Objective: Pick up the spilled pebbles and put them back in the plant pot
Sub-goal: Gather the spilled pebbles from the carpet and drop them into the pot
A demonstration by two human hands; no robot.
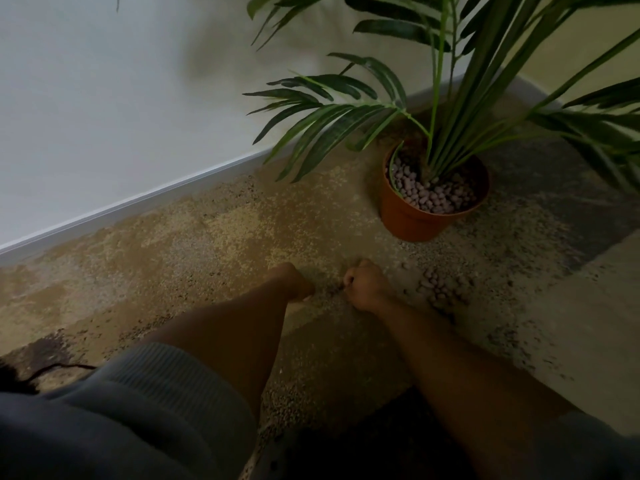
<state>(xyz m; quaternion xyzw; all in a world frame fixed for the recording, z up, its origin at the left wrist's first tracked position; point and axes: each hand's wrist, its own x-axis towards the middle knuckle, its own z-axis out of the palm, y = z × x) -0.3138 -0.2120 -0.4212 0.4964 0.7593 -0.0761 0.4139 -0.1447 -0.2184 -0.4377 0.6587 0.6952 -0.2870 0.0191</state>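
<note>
Down on the speckled floor (207, 244), we see both of our bare forearms reaching forward toward a spill. Our right hand (363, 284) rests on the floor with its fingers curled into a loose fist, knuckles up; whether it encloses any pebbles we cannot tell, since the fingertips are tucked under. Our left hand (294, 280) sits just beside it at nine o'clock, its fingers bent down out of sight behind the wrist, so we cannot tell how it is held or whether it grips anything. A small heap of spilled pebbles (441, 287), pale and pinkish, lies on the floor at three o'clock from the right hand, close to it, with a few strays (403, 266) scattered toward the pot. At about one o'clock from the heap stands the orange plant pot (408, 220), upright, its top covered with more of the same pebbles (436, 197) around the stems. A leafy green plant (346, 112) rises from it, fronds spreading out over the floor toward ten o'clock and off the frame's right edge. A white wall (104, 116) with a pale skirting board (138, 199) runs behind, from eight o'clock up toward the pot. Grey sleeves (156, 393) cover our upper arms near the bottom edge.
</note>
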